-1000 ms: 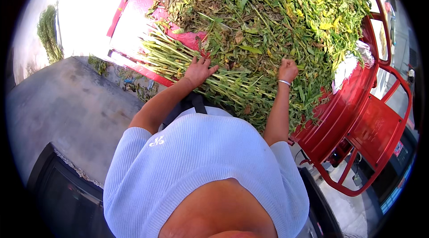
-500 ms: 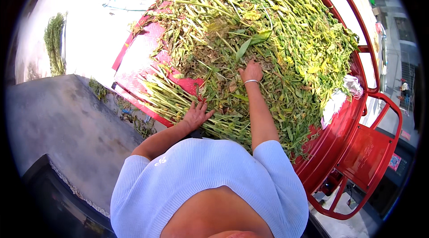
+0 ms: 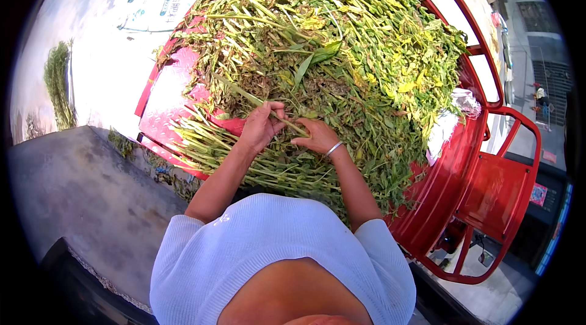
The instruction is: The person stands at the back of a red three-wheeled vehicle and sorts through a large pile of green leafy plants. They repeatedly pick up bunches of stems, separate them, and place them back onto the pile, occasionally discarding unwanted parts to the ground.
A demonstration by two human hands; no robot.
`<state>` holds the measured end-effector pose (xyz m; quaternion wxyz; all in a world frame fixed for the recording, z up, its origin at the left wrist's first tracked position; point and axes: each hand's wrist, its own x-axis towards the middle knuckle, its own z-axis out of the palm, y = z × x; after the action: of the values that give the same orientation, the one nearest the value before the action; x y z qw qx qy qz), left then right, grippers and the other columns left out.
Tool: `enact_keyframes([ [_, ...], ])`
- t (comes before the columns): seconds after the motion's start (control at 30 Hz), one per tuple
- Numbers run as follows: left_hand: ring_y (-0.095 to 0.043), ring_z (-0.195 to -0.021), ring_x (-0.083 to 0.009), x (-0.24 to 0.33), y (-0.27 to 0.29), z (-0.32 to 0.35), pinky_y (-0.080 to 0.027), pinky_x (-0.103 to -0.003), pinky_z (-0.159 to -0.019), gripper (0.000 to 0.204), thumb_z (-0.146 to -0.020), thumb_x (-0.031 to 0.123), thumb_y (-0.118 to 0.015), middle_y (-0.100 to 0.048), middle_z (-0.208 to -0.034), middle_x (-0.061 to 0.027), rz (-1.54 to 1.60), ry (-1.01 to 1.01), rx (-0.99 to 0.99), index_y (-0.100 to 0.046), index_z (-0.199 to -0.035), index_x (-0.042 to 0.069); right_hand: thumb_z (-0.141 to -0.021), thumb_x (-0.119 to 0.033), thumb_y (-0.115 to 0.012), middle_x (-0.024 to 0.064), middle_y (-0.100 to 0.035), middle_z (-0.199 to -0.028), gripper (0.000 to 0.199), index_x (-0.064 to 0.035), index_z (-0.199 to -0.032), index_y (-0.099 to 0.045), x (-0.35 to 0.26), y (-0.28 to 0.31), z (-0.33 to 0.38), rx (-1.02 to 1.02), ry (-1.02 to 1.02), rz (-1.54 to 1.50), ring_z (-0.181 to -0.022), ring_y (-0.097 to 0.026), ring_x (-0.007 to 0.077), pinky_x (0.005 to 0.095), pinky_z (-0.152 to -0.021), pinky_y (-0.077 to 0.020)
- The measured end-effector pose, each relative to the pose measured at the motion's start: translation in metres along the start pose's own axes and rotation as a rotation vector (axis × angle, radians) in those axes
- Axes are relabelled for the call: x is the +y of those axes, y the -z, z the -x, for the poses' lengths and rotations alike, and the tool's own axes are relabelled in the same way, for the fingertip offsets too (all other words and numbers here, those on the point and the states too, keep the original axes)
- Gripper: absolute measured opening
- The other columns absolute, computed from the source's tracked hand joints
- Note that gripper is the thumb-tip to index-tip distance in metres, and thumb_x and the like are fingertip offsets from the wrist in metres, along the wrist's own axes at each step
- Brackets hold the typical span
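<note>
A long green plant stalk (image 3: pixel 245 94) slants between my hands, above a heap of cut plants (image 3: pixel 348 102) with green and yellowing leaves. My left hand (image 3: pixel 261 127) is closed around its middle, with the thumb and fingers pinching it. Near the stalk's lower right end, my right hand (image 3: pixel 318 137) grips it too, a silver bangle on that wrist. Just left of the hands, a row of stalks (image 3: pixel 207 142) lies along the near edge with the cut ends pointing left. A broad green leaf (image 3: pixel 302 70) rests on the heap beyond my hands.
The heap lies on a red metal cargo bed (image 3: pixel 168 99) with a red rail (image 3: pixel 473 14) on the right. A red seat frame (image 3: pixel 494 191) stands at the lower right. A whitish sack (image 3: pixel 441 133) lies by the heap, another sack (image 3: pixel 165 4) on the ground.
Both hands have come together and now hold one stalk. My right hand has drawn back toward me from the heap's middle; my left has lifted off the row of stalks.
</note>
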<state>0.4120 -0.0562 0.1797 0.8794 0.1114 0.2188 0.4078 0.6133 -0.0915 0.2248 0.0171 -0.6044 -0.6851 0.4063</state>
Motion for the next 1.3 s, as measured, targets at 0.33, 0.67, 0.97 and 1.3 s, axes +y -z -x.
enact_keyframes([
  [0.33, -0.032, -0.051, -0.0103, 0.034, 0.032, 0.019, -0.033, -0.026, -0.052, 0.039, -0.094, 0.043, -0.039, -0.032, -0.056, 0.0023, 0.262, -0.12, 0.538, -0.049, -0.083, 0.007, -0.061, -0.045, -0.079, 0.0144, -0.046, -0.119, 0.097, 0.0022, -0.13, -0.031, 0.02, -0.036, -0.094, 0.349, -0.615, 0.432, -0.107, -0.048, 0.0302, 0.0421, -0.084, -0.0458],
  [0.67, -0.026, -0.045, -0.0079, 0.052, 0.019, 0.017, -0.026, -0.023, -0.043, 0.037, -0.093, 0.042, -0.043, -0.028, -0.054, 0.004, 0.288, -0.099, 0.474, -0.052, -0.083, 0.007, -0.064, -0.026, -0.073, 0.0222, -0.059, -0.085, 0.039, 0.0028, -0.08, -0.053, 0.096, -0.022, -0.095, 0.09, -0.325, 0.094, -0.079, -0.059, 0.0361, 0.0433, -0.066, -0.0489],
  [0.97, -0.029, -0.045, -0.0081, 0.056, 0.009, 0.016, -0.028, -0.022, -0.042, 0.037, -0.095, 0.038, -0.04, -0.05, -0.069, -0.003, 0.22, -0.173, 0.476, -0.054, -0.092, 0.004, -0.059, -0.017, -0.076, 0.0172, -0.055, -0.076, 0.033, 0.0017, -0.076, -0.054, 0.038, 0.026, -0.026, 0.44, -0.011, -0.069, -0.072, -0.056, 0.0345, 0.0387, -0.067, -0.0456],
  [1.3, -0.046, -0.115, -0.0232, 0.063, -0.017, -0.017, -0.041, -0.037, -0.096, 0.055, -0.096, 0.033, -0.04, -0.038, -0.134, -0.0121, -0.173, -0.246, 0.31, -0.019, -0.139, 0.006, -0.064, -0.008, -0.063, 0.0177, -0.054, -0.096, 0.029, 0.0037, -0.088, -0.052, 0.032, -0.021, 0.001, 0.226, -0.094, -0.402, -0.072, -0.054, 0.033, 0.0381, -0.065, -0.0444],
])
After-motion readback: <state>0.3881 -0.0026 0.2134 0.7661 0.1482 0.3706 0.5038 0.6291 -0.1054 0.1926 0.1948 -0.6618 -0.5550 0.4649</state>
